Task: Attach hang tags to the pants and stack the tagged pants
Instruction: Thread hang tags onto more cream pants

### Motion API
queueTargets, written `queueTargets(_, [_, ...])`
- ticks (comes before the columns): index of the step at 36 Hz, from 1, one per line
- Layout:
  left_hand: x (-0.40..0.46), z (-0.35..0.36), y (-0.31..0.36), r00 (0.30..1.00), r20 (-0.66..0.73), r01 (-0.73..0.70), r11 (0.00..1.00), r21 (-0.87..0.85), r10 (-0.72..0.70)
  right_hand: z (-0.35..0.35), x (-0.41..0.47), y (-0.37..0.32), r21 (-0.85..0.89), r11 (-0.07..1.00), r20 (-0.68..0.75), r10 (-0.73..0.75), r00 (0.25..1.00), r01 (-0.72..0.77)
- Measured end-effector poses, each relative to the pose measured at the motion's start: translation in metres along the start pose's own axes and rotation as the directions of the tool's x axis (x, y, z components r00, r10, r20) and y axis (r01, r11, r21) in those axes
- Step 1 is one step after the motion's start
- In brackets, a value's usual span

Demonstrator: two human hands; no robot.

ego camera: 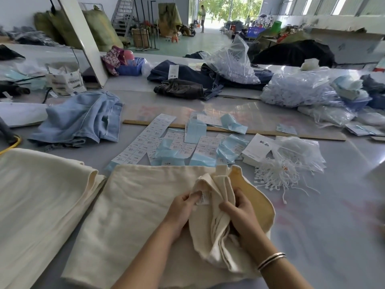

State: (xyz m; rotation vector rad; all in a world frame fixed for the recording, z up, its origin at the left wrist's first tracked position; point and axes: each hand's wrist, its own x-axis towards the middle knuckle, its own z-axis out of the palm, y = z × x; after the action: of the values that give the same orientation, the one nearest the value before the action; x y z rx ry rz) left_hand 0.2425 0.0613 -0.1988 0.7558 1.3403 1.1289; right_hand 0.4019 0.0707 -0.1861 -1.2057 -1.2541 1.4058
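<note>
Fingers half-buried in cream pants, label print unreadable

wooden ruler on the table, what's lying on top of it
Pale blue backing papers and a white label sheet lie across the wooden ruler near its middle. They cover that stretch, so its markings there cannot be seen. Both ends stay bare.

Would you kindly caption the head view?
Both hands, left and right, grip cream pants at the care label.
</note>
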Motion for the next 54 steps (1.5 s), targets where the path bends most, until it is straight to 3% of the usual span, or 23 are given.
queueTargets(7, [-0.012,-0.008,-0.006,0.994,0.064,-0.083,0.997,0.000,0.083,-0.017,0.002,-0.002,0.277,0.951,0.063,0.126,0.990,-0.139])
queueTargets(14, [-0.014,-0.015,-0.006,0.984,0.160,-0.071,0.994,-0.081,0.083,-0.026,0.005,-0.007,0.322,0.905,0.162,0.235,0.958,-0.276])
queueTargets(19, [-0.014,-0.013,-0.005,0.988,0.132,-0.075,0.994,-0.083,0.086,-0.020,0.007,-0.006,0.182,0.948,0.144,0.236,0.961,-0.260])
queueTargets(26, [-0.024,-0.003,-0.001,0.956,0.236,-0.191,0.981,0.039,0.177,-0.012,0.007,-0.002,0.056,0.984,0.113,0.162,0.980,-0.169])
queueTargets(30, [-0.027,0.001,0.001,0.934,0.303,-0.188,0.982,-0.032,0.189,-0.007,0.003,-0.001,-0.030,0.997,0.108,0.076,0.991,-0.073])
queueTargets(33, [-0.026,0.000,0.004,0.952,0.278,-0.111,0.990,-0.090,0.132,-0.002,0.001,-0.001,-0.104,0.995,0.127,0.023,0.992,-0.010])
queueTargets(39, [-0.022,-0.003,0.006,0.961,0.259,-0.098,0.995,-0.004,0.096,0.005,-0.002,-0.004,-0.316,0.944,0.190,-0.035,0.981,0.095])
queueTargets(43, [-0.017,-0.006,0.001,0.986,0.159,-0.046,0.999,-0.002,0.046,0.010,0.000,-0.004,-0.401,0.911,0.108,-0.060,0.992,0.099])
queueTargets(47, [-0.013,-0.009,-0.002,0.998,0.065,0.015,1.000,-0.010,-0.015,0.015,0.001,-0.003,-0.452,0.887,0.112,-0.052,0.992,0.098])
queueTargets(51, [-0.014,-0.010,-0.004,0.999,0.024,0.023,1.000,0.008,-0.024,0.009,-0.002,-0.002,-0.308,0.948,0.070,-0.057,0.996,0.076])
queueTargets(54, [-0.017,-0.010,-0.006,1.000,0.029,0.003,1.000,-0.028,-0.002,-0.004,-0.003,-0.006,0.048,0.997,0.081,0.052,0.995,-0.056])
